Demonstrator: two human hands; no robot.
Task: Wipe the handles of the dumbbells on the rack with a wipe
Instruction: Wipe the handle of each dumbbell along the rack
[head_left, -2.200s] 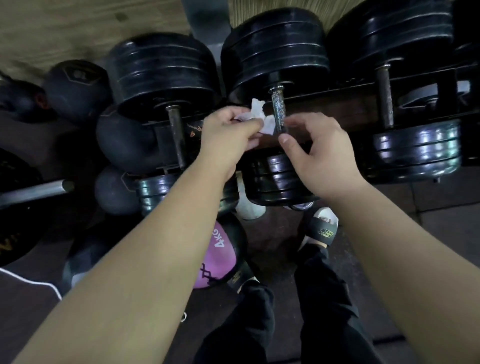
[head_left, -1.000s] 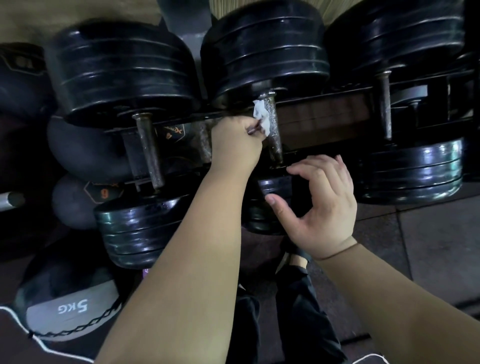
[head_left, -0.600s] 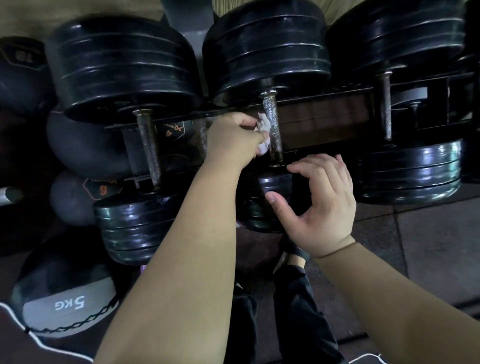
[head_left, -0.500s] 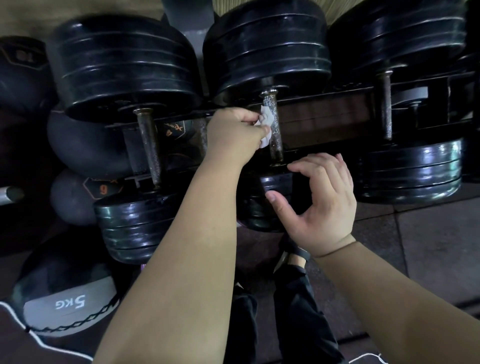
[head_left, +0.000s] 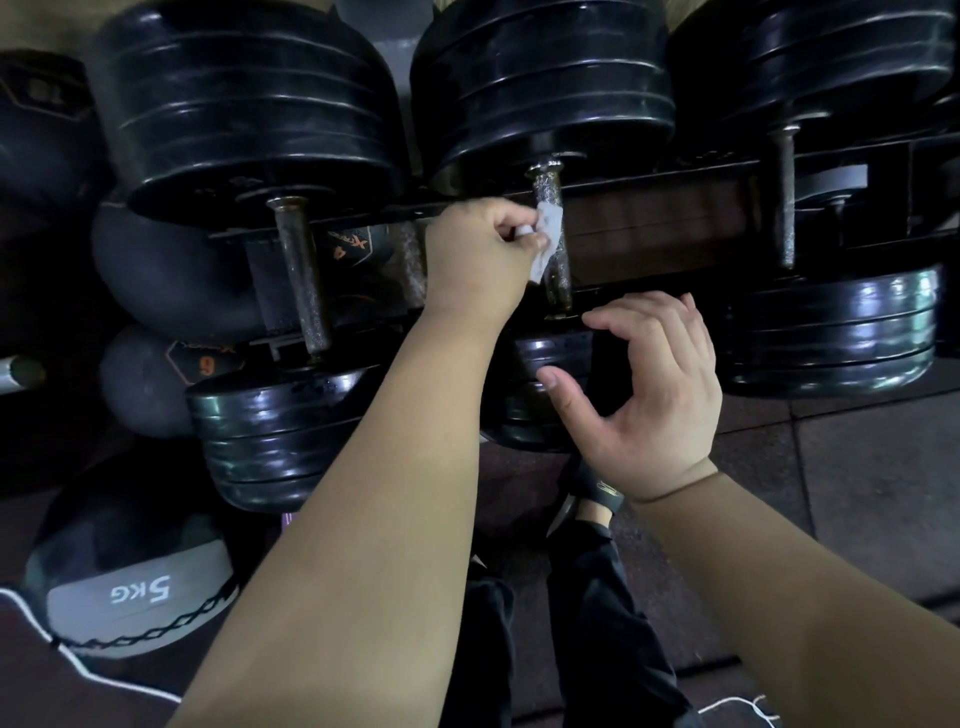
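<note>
- Left hand (head_left: 478, 254) pinches a crumpled white wipe (head_left: 548, 234) and presses it against the left side of the middle dumbbell handle (head_left: 545, 184), about mid-length. This grip suits running the wipe along the knurled bar.
- Right hand (head_left: 660, 395) grasps nothing. Its fingers are loosely curved, just below that handle by the near plates (head_left: 550, 353). It is probably poised to steady the dumbbell; contact cannot be confirmed.
- The dumbbells lie across the rack rail (head_left: 649, 228), leaving the handles exposed and reachable between the plates.
- Left dumbbell handle (head_left: 301, 275) and right dumbbell handle (head_left: 784, 208) are unattended; whether they have been wiped cannot be determined.
</note>
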